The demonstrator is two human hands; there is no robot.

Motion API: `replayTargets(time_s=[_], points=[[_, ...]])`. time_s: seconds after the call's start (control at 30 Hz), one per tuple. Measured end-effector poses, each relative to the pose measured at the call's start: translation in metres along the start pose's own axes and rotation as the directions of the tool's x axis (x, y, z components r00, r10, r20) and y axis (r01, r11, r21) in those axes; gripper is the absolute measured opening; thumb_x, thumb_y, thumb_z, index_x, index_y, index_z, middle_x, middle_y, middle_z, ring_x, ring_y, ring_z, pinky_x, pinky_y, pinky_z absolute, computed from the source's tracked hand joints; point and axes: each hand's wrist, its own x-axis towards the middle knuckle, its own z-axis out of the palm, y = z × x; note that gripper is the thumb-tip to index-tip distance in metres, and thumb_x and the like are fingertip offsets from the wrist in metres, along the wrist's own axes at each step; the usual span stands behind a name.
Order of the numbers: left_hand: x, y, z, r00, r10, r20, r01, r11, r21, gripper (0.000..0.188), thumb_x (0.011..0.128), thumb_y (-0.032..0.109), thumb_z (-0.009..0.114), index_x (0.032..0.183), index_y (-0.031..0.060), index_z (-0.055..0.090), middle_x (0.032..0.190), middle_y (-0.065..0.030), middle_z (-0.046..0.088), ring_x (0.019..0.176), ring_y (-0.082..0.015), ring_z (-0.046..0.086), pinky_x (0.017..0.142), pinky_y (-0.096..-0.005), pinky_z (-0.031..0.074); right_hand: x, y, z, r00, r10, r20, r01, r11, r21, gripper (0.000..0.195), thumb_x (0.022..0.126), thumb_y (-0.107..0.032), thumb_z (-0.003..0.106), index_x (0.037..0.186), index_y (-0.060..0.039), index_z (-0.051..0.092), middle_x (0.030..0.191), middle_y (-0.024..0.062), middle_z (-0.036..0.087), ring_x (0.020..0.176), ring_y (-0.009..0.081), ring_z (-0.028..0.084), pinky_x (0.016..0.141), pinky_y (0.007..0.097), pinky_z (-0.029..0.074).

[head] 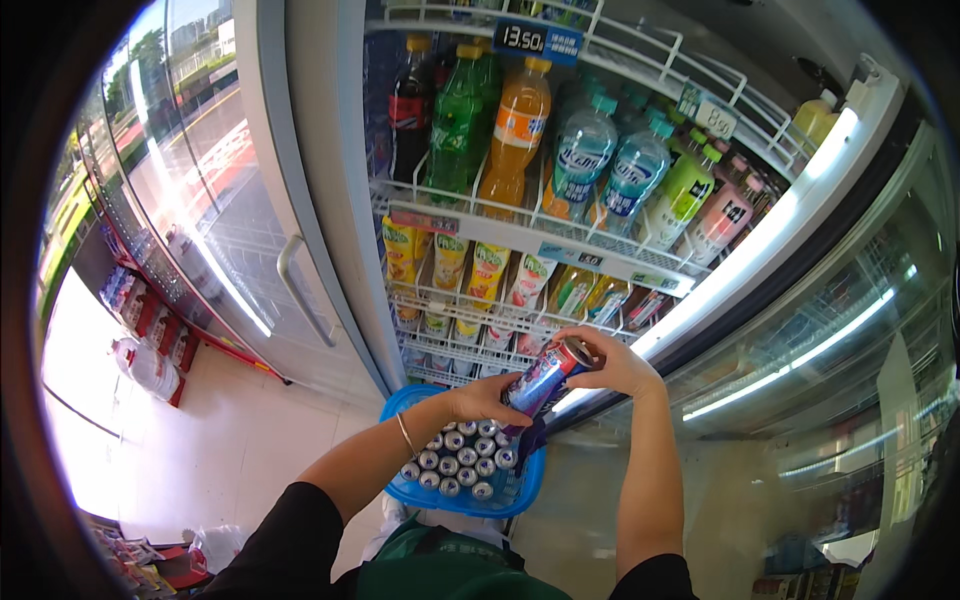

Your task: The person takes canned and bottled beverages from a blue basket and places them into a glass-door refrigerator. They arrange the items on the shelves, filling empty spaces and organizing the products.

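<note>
Between my two hands a blue and red drink can point(549, 375) is tilted above a blue plastic basket. My left hand point(491, 397) grips its lower left side, with a bangle on that wrist. The fingers of my right hand point(611, 364) hold the can near its top rim. A dark purple cloth or wrap point(532, 442) hangs below the can at the basket's right side. Many silver-topped cans point(466, 456) stand upright in the blue basket point(465, 506), partly hidden by my left forearm.
An open drinks fridge with wire shelves point(517, 225) holds bottles, among them an orange soda bottle point(517, 135). A glass door with a handle point(300, 292) is at left, another glass door point(787, 360) at right. Wrapped water jugs point(146, 367) stand on the floor.
</note>
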Motion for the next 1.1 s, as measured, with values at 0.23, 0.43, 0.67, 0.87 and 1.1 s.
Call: replayTargets(time_s=[0.23, 0.43, 0.67, 0.87, 1.1], points=[[-0.007, 0.128, 0.004, 0.898, 0.397, -0.188, -0.355, 0.908, 0.221, 0.085, 0.07, 0.031, 0.085, 0.135, -0.0034, 0.041, 0.111, -0.012, 0.062, 0.1, -0.0169, 0.058, 0.094, -0.0315, 0.046, 0.001, -0.041, -0.007, 0.979, -0.122, -0.162, 0.163, 0.949, 0.269, 0.093, 0.066, -0.028, 0.09, 0.14, -0.0018, 0.041, 0.132, 0.0066, 0.056, 0.12, 0.0183, 0.054, 0.104, 0.0358, 0.04], [-0.006, 0.239, 0.019, 0.498, 0.763, -0.412, -0.484, 0.638, 0.599, 0.082, 0.069, 0.028, 0.083, 0.133, -0.002, 0.041, 0.113, -0.0226, 0.061, 0.104, -0.0311, 0.063, 0.09, -0.0377, 0.049, 0.004, -0.161, -0.002, 0.68, -0.412, -0.607, 0.569, 0.818, 0.083, 0.069, 0.077, -0.019, 0.082, 0.133, -0.0031, 0.044, 0.121, 0.0091, 0.057, 0.112, 0.0176, 0.056, 0.097, 0.0355, 0.045], [0.012, 0.335, -0.002, -0.079, 0.973, -0.215, -0.258, 0.188, 0.948, 0.074, 0.07, 0.011, 0.076, 0.132, -0.0007, 0.039, 0.119, -0.0219, 0.052, 0.107, -0.0409, 0.05, 0.09, -0.0451, 0.045, 0.041, -0.257, -0.033, 0.326, -0.667, -0.67, 0.533, 0.715, -0.453, 0.064, 0.075, -0.023, 0.084, 0.122, 0.0004, 0.047, 0.109, 0.0099, 0.064, 0.098, 0.0195, 0.064, 0.084, 0.0316, 0.052], [-0.006, 0.378, -0.052, 0.069, 0.996, -0.056, -0.16, 0.067, 0.985, 0.071, 0.085, 0.033, 0.072, 0.14, 0.0006, 0.039, 0.14, -0.0212, 0.042, 0.129, -0.039, 0.042, 0.107, -0.0426, 0.037, 0.053, -0.296, -0.089, 0.167, -0.828, -0.536, 0.587, 0.52, -0.621, 0.062, 0.072, -0.008, 0.082, 0.123, 0.0007, 0.048, 0.118, 0.0125, 0.059, 0.106, 0.0201, 0.062, 0.091, 0.032, 0.051], [-0.018, 0.383, -0.126, 0.174, 0.962, -0.208, 0.159, 0.181, 0.971, 0.047, 0.089, 0.027, 0.064, 0.126, -0.0012, 0.054, 0.131, -0.0185, 0.05, 0.115, -0.037, 0.052, 0.099, -0.042, 0.043, 0.09, -0.328, -0.136, 0.069, -0.843, -0.534, 0.522, 0.487, -0.7, 0.064, 0.072, -0.015, 0.083, 0.123, -0.001, 0.049, 0.116, 0.0134, 0.062, 0.105, 0.023, 0.063, 0.091, 0.0342, 0.05]])
